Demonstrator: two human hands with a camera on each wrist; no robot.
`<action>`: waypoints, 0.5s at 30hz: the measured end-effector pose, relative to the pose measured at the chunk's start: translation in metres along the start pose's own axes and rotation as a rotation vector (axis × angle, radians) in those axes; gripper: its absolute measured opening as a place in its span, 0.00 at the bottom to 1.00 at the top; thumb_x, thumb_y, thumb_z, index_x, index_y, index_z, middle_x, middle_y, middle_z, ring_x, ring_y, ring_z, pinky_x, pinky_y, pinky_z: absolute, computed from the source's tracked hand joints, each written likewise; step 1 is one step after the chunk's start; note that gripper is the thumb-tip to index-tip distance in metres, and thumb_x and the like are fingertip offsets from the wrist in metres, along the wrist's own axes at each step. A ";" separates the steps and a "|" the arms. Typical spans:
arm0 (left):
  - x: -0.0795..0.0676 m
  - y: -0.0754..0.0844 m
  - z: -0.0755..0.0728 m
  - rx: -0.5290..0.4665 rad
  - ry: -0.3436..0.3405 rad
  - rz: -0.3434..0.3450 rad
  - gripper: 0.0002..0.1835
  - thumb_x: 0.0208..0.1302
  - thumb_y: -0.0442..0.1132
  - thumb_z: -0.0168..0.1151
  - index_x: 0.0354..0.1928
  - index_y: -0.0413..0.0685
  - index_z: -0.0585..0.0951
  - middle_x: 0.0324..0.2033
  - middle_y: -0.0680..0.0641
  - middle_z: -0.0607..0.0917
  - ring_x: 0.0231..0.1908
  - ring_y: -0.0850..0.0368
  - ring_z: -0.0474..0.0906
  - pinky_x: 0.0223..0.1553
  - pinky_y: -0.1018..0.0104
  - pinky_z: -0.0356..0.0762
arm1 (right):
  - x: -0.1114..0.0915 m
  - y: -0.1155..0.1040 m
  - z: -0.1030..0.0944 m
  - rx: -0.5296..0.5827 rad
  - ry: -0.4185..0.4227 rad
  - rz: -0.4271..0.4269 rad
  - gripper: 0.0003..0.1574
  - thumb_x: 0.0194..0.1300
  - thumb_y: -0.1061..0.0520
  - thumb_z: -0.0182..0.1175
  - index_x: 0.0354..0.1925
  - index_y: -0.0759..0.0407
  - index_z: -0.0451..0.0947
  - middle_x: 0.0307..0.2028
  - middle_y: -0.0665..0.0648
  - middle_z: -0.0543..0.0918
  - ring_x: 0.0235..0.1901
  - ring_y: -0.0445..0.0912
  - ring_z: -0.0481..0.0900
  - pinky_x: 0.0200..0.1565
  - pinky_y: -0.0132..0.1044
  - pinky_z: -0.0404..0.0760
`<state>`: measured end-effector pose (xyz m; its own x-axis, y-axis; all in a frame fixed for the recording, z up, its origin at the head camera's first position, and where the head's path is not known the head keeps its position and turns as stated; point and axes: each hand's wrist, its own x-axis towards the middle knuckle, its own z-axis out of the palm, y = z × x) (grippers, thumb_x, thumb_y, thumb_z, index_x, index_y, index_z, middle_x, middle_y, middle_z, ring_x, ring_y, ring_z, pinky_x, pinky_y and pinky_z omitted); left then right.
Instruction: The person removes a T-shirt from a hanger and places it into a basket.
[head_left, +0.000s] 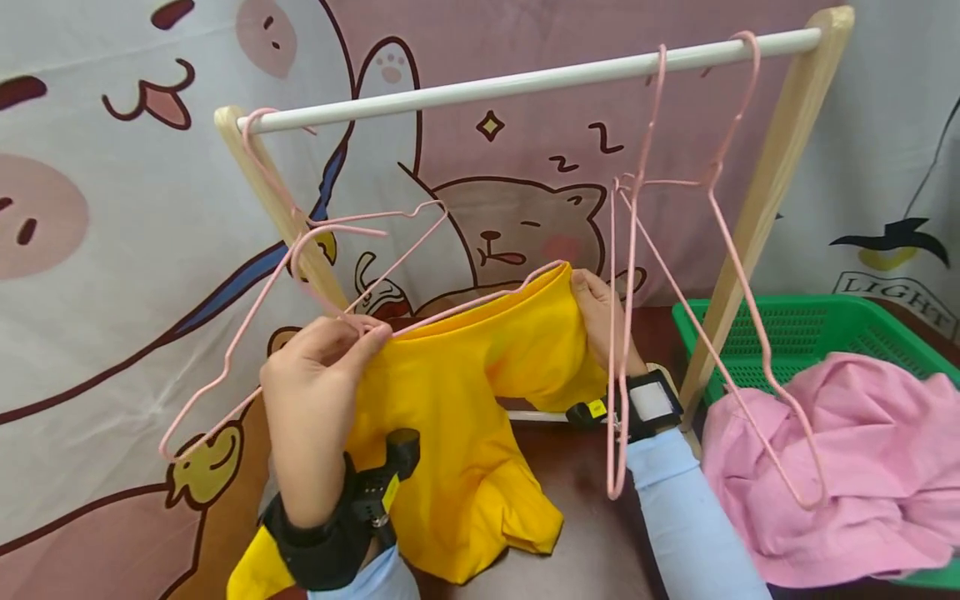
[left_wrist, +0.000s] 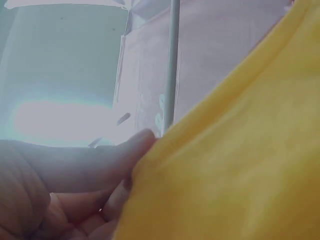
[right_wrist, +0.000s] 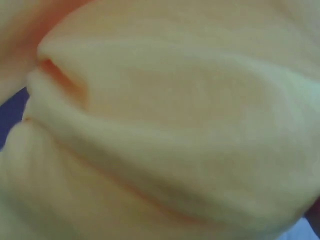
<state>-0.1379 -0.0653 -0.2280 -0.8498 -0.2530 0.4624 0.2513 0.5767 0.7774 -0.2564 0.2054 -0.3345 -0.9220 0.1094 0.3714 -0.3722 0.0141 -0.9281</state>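
Note:
A yellow garment hangs between both hands, its wide opening at the top. Along that opening runs the arm of a pink hanger, whose hook rises above the left hand. With thumb and fingers, my left hand pinches the opening's near corner, right at the hanger. My right hand grips the far corner, where the hanger's end lies under the cloth; part of it is hidden behind another hanger. In the left wrist view the thumb presses the yellow edge. Pale, blurred cloth fills most of the right wrist view.
A wooden rack with a white rail stands ahead. One empty pink hanger hangs at its left end, and others hang at the right, before my right forearm. Behind them, a green basket holds pink cloth.

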 end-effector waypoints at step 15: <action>0.012 -0.006 0.024 0.019 0.047 0.047 0.12 0.55 0.42 0.66 0.27 0.37 0.83 0.29 0.43 0.83 0.31 0.55 0.75 0.31 0.81 0.69 | -0.012 0.021 0.009 -0.331 -0.014 -0.036 0.34 0.68 0.36 0.41 0.54 0.62 0.65 0.44 0.62 0.71 0.45 0.52 0.68 0.51 0.39 0.64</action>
<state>-0.1607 -0.0529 -0.2369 -0.8142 -0.2612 0.5185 0.2813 0.6037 0.7460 -0.2540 0.1958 -0.3578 -0.9113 0.0893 0.4020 -0.3514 0.3404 -0.8722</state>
